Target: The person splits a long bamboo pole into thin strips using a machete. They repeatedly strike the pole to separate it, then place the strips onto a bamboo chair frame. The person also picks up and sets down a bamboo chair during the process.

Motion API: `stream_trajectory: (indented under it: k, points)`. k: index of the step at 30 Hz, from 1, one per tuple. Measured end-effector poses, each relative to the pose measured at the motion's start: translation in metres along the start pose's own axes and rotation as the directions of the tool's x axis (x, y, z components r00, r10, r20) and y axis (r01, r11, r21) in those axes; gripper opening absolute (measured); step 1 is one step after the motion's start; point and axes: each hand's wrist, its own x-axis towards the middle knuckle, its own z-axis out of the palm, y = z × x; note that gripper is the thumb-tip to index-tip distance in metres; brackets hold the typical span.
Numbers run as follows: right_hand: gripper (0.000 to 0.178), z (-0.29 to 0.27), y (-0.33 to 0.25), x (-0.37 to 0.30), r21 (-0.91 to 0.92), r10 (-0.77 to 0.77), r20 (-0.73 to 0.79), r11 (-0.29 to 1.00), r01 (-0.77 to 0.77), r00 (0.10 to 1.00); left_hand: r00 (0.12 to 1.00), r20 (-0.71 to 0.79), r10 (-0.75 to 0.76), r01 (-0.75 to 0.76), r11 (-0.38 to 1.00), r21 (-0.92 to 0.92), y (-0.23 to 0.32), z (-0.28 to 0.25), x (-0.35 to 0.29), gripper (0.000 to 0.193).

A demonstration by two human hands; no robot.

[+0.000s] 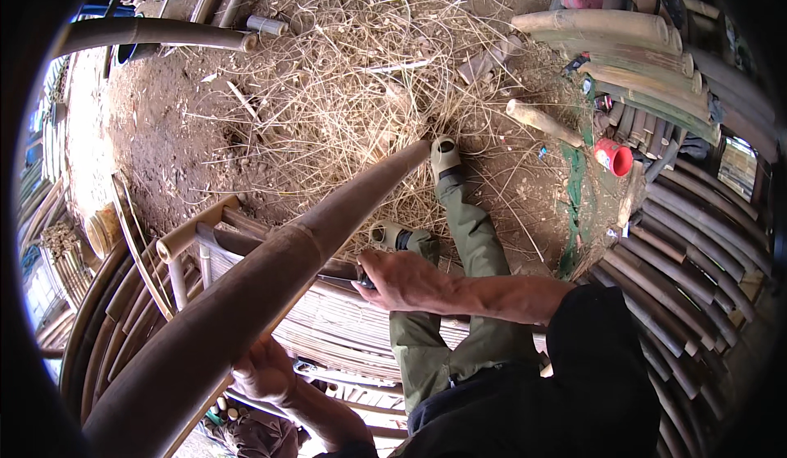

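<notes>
A long brown bamboo pole (270, 277) slants from the lower left up to the dirt floor near my foot (445, 156). My left hand (264, 370) grips the pole from underneath at its thick end. My right hand (402, 280) is closed on a dark-handled tool (364, 277), most of it hidden, pressed against the pole's right side at a node. My other foot (393, 235) rests just beyond that hand. A heap of pale thin bamboo shavings (369, 89) lies on the ground at the pole's far tip.
Cut bamboo poles (648, 64) are stacked along the right. A red cup (615, 159) sits beside them. Split bamboo strips (344, 327) lie in a flat bundle under the pole, over a bamboo frame (193, 232). Another dark pole (156, 33) lies at the top left.
</notes>
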Motion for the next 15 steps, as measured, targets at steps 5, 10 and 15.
stream_trajectory:
  k: [5,10,15]
  points:
    - [0.031,0.051,0.193,-0.003,-0.055,0.606,0.258,0.787,-0.614,0.753,0.995,0.064,0.081,-0.078,0.996,-0.040,0.003,0.004,-0.010,0.023]
    - [0.032,0.089,0.252,-0.005,-0.192,0.722,0.071,0.687,-0.701,0.688,0.990,-0.041,0.131,-0.129,0.990,0.056,-0.009,-0.015,-0.003,0.019]
    - [0.021,0.070,0.250,0.002,0.345,0.666,0.506,0.427,-0.836,0.549,0.958,-0.253,0.133,-0.125,0.991,0.045,-0.009,-0.024,-0.001,0.023]
